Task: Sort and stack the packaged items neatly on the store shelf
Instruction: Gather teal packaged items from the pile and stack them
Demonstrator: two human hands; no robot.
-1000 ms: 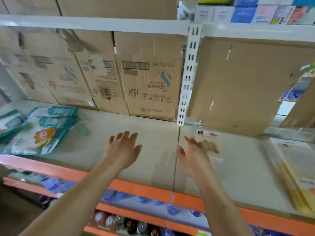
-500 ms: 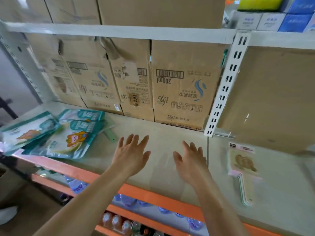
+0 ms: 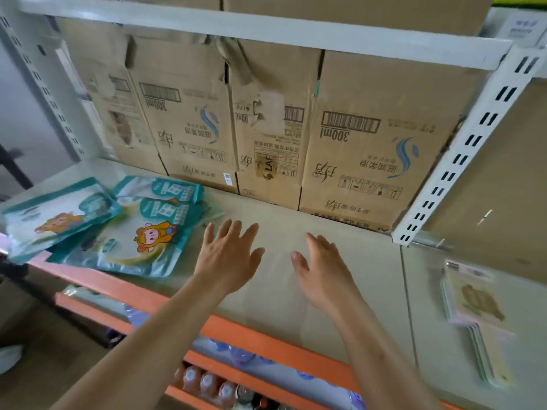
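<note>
Teal and white flat packets with a cartoon figure lie in a loose overlapping pile at the left of the grey shelf board; one packet juts over the left edge. My left hand hovers palm down with fingers spread, just right of the pile and holding nothing. My right hand is beside it, fingers straight, also empty. A small stack of carded brush-shaped items lies on the right shelf section.
Brown cardboard cartons stand in a row along the back of the shelf. A white slotted upright divides the two sections. The orange shelf front runs below my wrists, with bottles on a lower level.
The view has swung left, bringing the teal packets closer to the centre. Both hands have moved left with it, staying spread and empty; my left hand is now near the pile's right edge.
</note>
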